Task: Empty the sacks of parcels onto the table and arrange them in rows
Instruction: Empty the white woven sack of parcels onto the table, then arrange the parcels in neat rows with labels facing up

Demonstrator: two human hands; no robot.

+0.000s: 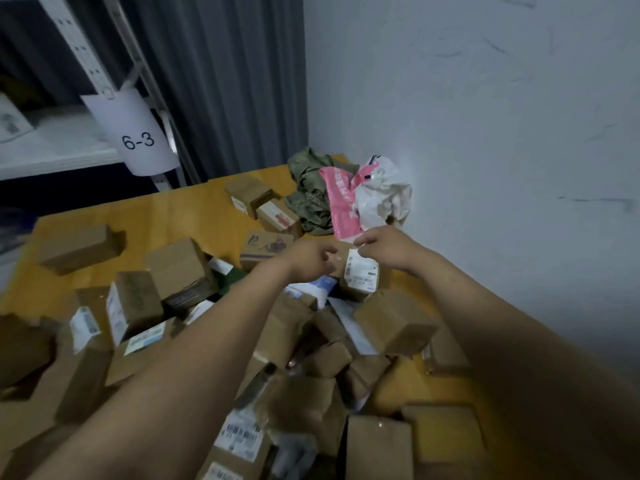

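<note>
head view: left hand point(309, 261) and right hand point(385, 244) both pinch a labelled box point(361, 276) at the parcel heap's point(391, 320) far edge on the table point(156, 216), probably lifting it toward a row; sacks point(308, 188) sit by the wall.

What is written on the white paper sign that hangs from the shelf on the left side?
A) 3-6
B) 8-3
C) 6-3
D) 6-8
C: the paper sign hanging from the shelf shows the dark figures 6-3.
</note>
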